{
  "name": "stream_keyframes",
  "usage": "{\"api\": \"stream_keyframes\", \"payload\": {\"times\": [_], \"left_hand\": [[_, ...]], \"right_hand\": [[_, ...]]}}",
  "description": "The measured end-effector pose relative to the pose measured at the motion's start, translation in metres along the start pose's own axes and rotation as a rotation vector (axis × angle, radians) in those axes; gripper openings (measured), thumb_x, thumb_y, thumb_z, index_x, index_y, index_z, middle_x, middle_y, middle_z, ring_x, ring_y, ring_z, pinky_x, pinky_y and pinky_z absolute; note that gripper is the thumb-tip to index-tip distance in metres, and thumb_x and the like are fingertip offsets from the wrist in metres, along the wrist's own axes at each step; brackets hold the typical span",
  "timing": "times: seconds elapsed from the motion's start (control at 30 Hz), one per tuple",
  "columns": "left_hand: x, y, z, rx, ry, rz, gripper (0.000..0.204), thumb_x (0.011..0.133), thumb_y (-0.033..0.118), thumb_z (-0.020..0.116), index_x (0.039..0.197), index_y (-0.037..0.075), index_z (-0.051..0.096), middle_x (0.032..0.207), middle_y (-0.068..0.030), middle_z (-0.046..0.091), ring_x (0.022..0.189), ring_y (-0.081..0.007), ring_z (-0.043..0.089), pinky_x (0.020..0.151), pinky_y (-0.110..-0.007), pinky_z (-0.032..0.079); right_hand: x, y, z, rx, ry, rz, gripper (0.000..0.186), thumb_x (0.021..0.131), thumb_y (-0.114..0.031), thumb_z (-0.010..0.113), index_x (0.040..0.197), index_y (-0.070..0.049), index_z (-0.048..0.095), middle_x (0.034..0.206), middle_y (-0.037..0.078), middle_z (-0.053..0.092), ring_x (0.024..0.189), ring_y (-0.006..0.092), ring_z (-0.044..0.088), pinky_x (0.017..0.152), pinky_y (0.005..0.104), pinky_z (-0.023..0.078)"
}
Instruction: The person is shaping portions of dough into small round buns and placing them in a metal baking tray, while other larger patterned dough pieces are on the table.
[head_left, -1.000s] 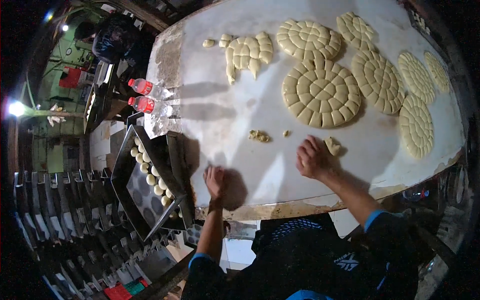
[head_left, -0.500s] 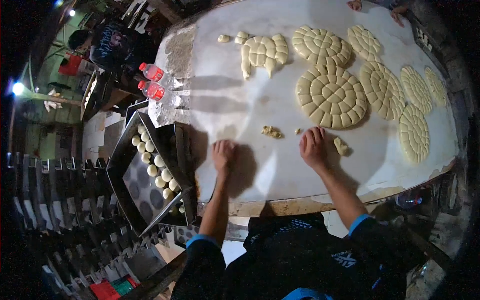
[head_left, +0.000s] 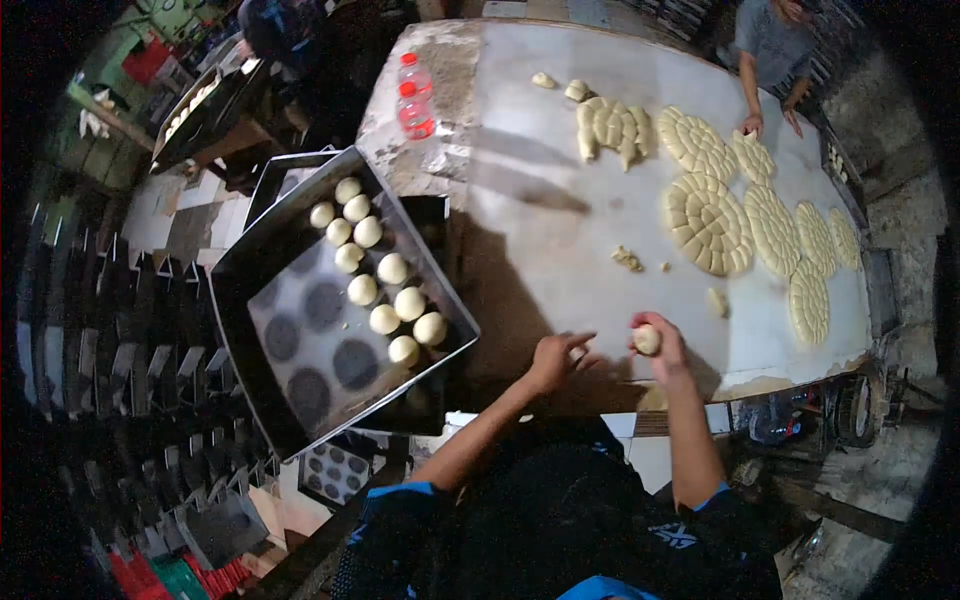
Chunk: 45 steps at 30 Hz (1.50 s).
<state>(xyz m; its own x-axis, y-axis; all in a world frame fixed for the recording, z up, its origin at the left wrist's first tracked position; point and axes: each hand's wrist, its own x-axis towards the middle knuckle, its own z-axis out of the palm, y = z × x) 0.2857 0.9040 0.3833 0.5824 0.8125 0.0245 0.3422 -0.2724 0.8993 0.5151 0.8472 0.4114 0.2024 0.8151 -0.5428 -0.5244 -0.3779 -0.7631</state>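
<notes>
In my right hand (head_left: pixel 668 352), turned partly upward near the table's front edge, a pale round dough ball (head_left: pixel 647 340) is gripped by curled fingers. To its left, my left hand (head_left: pixel 562 362) is empty, its fingers stretched toward the right and apart. A deep dark metal tray (head_left: pixel 232 330) stands left of my hands, tilted toward me in the view. Rows of dough balls (head_left: pixel 409 304) fill its right side, and dark round marks show on its bare bottom. Small dough scraps (head_left: pixel 627 258) and a dough piece (head_left: pixel 717 302) lie beyond my right hand.
Several dough discs cut into segments (head_left: pixel 707 224) cover the right of the pale table (head_left: pixel 560 250). A partly pulled-apart dough disc (head_left: pixel 614 128) lies farther back. Two red-capped bottles (head_left: pixel 414 108) stand at the far left. Another person's hand (head_left: pixel 752 124) touches dough at the far right.
The view has swung left, so the tray looks larger. My hands have come off the tabletop closer to me. The right one now shows a dough ball; the left has spread its fingers.
</notes>
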Motion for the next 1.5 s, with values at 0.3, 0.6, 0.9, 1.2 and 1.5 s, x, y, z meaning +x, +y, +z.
{"api": "stream_keyframes", "payload": {"times": [0.3, 0.6, 0.9, 1.2, 1.5], "left_hand": [[-0.013, 0.042, -0.065, -0.390, 0.021, -0.026, 0.045, 0.077, -0.001, 0.065, 0.121, 0.003, 0.059, 0.096, -0.0200, 0.065, 0.076, -0.0323, 0.066, 0.066, -0.036, 0.053], [0.026, 0.063, 0.031, 0.004, -0.164, 0.189, 0.015, 0.091, 0.012, 0.051, 0.091, -0.003, 0.051, 0.081, -0.0206, 0.055, 0.073, -0.0406, 0.056, 0.068, -0.047, 0.046], [0.132, 0.017, 0.060, 0.922, 0.061, -0.158, 0.077, 0.089, 0.050, 0.054, 0.149, 0.013, 0.023, 0.131, -0.0312, 0.042, 0.077, -0.0398, 0.063, 0.063, -0.050, 0.051], [0.016, -0.031, 0.019, 0.672, 0.072, 0.359, 0.050, 0.076, 0.033, 0.065, 0.122, 0.015, 0.060, 0.108, -0.0120, 0.056, 0.095, -0.0353, 0.051, 0.086, -0.044, 0.040], [0.085, -0.008, 0.065, 0.473, 0.422, -0.159, 0.013, 0.081, 0.016, 0.061, 0.093, 0.010, 0.061, 0.098, -0.0101, 0.062, 0.091, -0.0339, 0.055, 0.081, -0.042, 0.045]], "right_hand": [[-0.026, 0.023, 0.123, -0.504, -0.097, -0.449, 0.023, 0.097, -0.024, 0.053, 0.093, -0.002, 0.049, 0.082, 0.003, 0.055, 0.065, 0.0097, 0.052, 0.061, 0.0272, 0.044], [0.003, 0.015, 0.013, -1.128, 0.389, -0.842, 0.025, 0.087, -0.026, 0.065, 0.085, -0.006, 0.050, 0.067, 0.018, 0.058, 0.063, 0.0413, 0.060, 0.054, 0.0433, 0.046], [0.028, -0.014, -0.116, -1.194, 0.232, -0.885, 0.017, 0.087, -0.020, 0.056, 0.079, -0.007, 0.050, 0.070, 0.016, 0.052, 0.072, 0.0378, 0.051, 0.068, 0.0494, 0.039], [0.009, -0.071, -0.186, -1.461, -0.196, -1.128, 0.017, 0.070, -0.019, 0.066, 0.079, -0.007, 0.058, 0.094, 0.013, 0.055, 0.097, 0.0342, 0.051, 0.088, 0.0479, 0.042], [0.015, -0.024, -0.102, -1.522, -0.302, -1.212, 0.014, 0.070, -0.011, 0.061, 0.079, -0.001, 0.056, 0.088, 0.019, 0.057, 0.094, 0.0389, 0.054, 0.094, 0.0495, 0.044]]}}
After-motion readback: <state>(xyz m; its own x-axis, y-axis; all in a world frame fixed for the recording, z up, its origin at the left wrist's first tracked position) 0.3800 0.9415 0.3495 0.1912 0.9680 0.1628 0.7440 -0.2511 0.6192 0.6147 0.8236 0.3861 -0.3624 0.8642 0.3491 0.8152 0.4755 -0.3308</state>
